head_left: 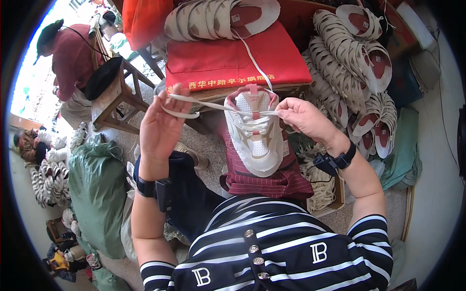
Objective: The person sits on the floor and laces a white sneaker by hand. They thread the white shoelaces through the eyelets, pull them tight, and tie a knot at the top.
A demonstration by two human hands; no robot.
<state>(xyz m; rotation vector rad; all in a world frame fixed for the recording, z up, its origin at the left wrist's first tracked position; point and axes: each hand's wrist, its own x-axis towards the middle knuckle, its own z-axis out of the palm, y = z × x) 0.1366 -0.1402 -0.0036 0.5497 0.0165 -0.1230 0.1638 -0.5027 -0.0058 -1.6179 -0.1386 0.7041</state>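
A white and beige sneaker (262, 161) with pink lining rests on a maroon striped cloth (267, 186) over my lap, its toe toward me. A flat white shoelace (213, 104) stretches sideways across its upper eyelets. My left hand (162, 127), raised left of the sneaker, has the lace between its thumb and fingers; a free end curls back toward the shoe. At the sneaker's right edge, my right hand (302, 119) pinches the lace close to the eyelets. Another white lace (252, 60) trails from the stacked shoe uppers down behind the sneaker.
Beyond the sneaker is a table with a red cloth (228, 63), bearing a row of nested shoe uppers (204, 22). More uppers (340, 68) are stacked at right, above a box of white laces (320, 191). Left are a green sack (97, 199), a wooden stool (114, 99) and a seated person (75, 56).
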